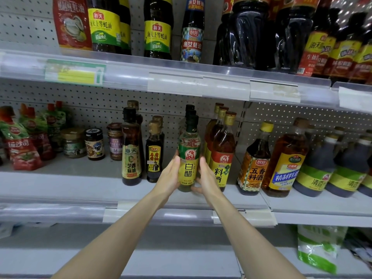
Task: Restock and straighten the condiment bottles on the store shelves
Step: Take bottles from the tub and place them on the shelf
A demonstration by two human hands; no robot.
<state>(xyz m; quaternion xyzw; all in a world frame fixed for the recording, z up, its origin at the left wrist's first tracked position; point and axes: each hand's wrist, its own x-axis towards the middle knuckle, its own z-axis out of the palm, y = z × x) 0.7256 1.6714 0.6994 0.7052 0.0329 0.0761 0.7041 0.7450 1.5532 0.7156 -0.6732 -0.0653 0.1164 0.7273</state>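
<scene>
A white vinegar bottle [188, 158] with a dark green cap and a green and yellow label stands at the front of the middle shelf [84, 182], heading a row of like bottles behind it. My left hand [171, 176] holds its left side, fingers wrapped behind it. My right hand [205, 176] is on its right side, with fingers curled under near the base. To its right stands a row of amber cooking wine bottles [222, 152]. To its left are a small dark sauce bottle [154, 156] and a sesame oil bottle [130, 152].
Jars [94, 144] and red pouches [22, 146] fill the shelf's left part. Large cooking wine bottles [285, 162] and dark vinegar bottles [320, 164] crowd the right. The upper shelf holds oyster sauce bottles [158, 29] and soy sauce bottles [342, 43]. A green and white bag [318, 248] lies below.
</scene>
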